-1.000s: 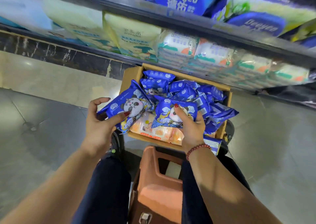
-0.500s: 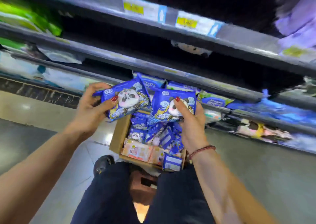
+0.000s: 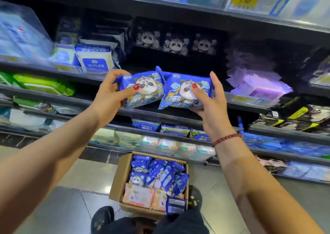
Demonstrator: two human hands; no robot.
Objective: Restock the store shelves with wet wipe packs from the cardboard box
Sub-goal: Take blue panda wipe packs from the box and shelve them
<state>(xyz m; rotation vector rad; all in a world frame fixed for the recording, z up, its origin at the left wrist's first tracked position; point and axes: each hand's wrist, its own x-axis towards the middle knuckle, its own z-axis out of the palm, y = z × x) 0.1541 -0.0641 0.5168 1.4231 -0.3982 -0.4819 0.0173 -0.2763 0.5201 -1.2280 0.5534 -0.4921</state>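
My left hand (image 3: 109,94) grips a blue panda wet wipe pack (image 3: 148,90) and my right hand (image 3: 211,103) grips a second blue panda pack (image 3: 180,95). Both packs are held side by side, touching, in front of a dark shelf edge (image 3: 178,112). Deep on the shelf behind them stand three matching panda packs (image 3: 175,44). Below on the floor sits the open cardboard box (image 3: 118,180), holding several blue panda packs (image 3: 157,173) and pink packs (image 3: 138,195) along its near side.
Shelves run across the view. White and blue packs (image 3: 94,60) stand at left, purple packs (image 3: 257,85) at right, green packs (image 3: 42,85) lower left. Price tags (image 3: 244,1) hang on the upper rail. My shoes (image 3: 101,219) flank the box on the tiled floor.
Both hands have lifted a panda pack each out of the box and up to shelf height. The view has tilted upward, so the box now lies far below.
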